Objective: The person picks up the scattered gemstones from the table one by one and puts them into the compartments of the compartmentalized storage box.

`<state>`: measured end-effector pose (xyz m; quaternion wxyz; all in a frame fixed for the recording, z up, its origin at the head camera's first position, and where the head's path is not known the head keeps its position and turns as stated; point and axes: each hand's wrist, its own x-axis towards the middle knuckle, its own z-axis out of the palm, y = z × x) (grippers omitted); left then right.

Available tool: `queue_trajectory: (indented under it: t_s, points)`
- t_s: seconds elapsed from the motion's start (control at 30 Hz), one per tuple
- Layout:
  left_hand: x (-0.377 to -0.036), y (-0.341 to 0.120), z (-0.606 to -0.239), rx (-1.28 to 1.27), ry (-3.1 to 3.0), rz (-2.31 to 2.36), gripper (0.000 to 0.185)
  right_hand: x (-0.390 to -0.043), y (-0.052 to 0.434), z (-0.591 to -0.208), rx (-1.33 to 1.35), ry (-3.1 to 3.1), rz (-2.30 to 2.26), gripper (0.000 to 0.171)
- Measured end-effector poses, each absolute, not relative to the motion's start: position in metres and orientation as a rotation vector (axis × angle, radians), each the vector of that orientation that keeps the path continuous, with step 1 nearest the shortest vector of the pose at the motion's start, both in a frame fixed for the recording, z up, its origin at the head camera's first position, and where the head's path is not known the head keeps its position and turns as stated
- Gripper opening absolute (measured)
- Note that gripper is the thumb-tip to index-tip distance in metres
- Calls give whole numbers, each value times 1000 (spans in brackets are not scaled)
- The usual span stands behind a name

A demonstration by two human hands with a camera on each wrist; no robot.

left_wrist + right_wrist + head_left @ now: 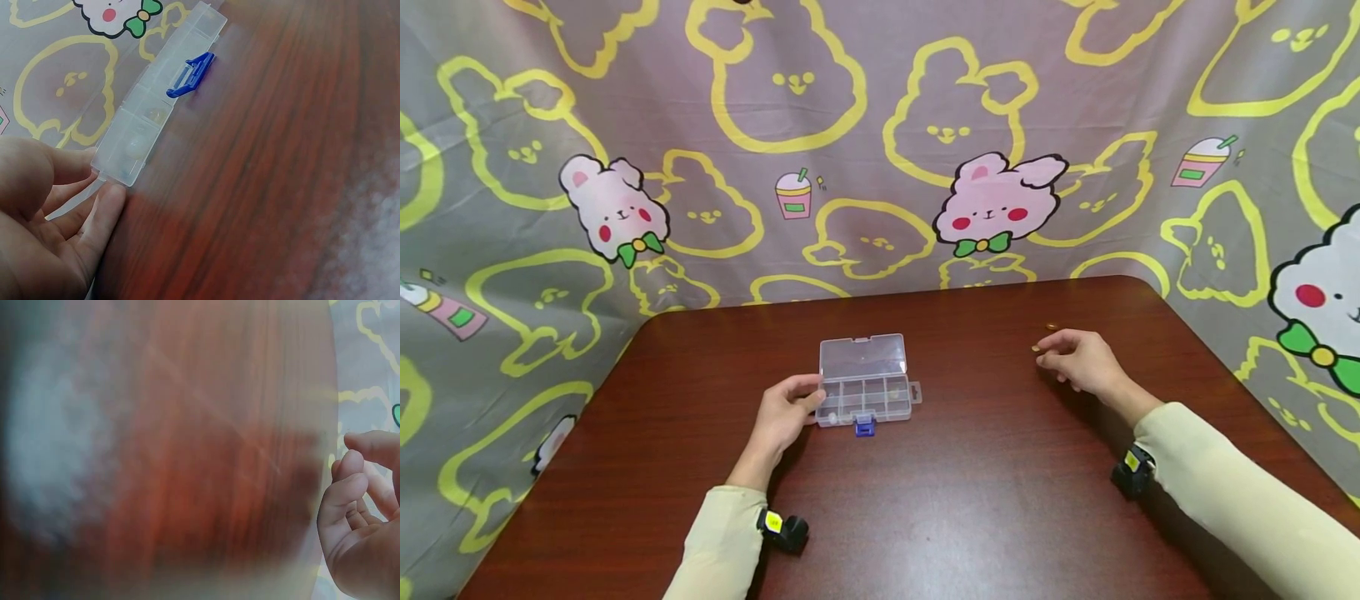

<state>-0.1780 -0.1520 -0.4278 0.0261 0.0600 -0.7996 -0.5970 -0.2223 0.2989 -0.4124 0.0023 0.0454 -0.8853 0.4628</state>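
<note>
A clear plastic compartment box lies on the table with its lid raised at the back and a blue latch at the front. My left hand grips its left end between thumb and fingers. Through the front wall a small whitish round piece shows in the end compartment, with a yellowish one beside it. Over the table's right side, my right hand has its fingers loosely bent, thumb and index apart. A tiny gold-coloured piece is right at its fingertips.
Another small amber piece lies just beyond the right hand. The dark reddish-brown table reaches back to a patterned cloth hanging behind and along both sides. Black wrist cameras sit on both sleeves.
</note>
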Motion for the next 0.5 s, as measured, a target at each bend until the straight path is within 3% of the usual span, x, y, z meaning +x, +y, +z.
queue_trajectory:
  t_s: [0.5]
  points:
    - [-178,-153,-427,189,-2463,-1859,27,-239,297,-409,93,-2863,1307,26]
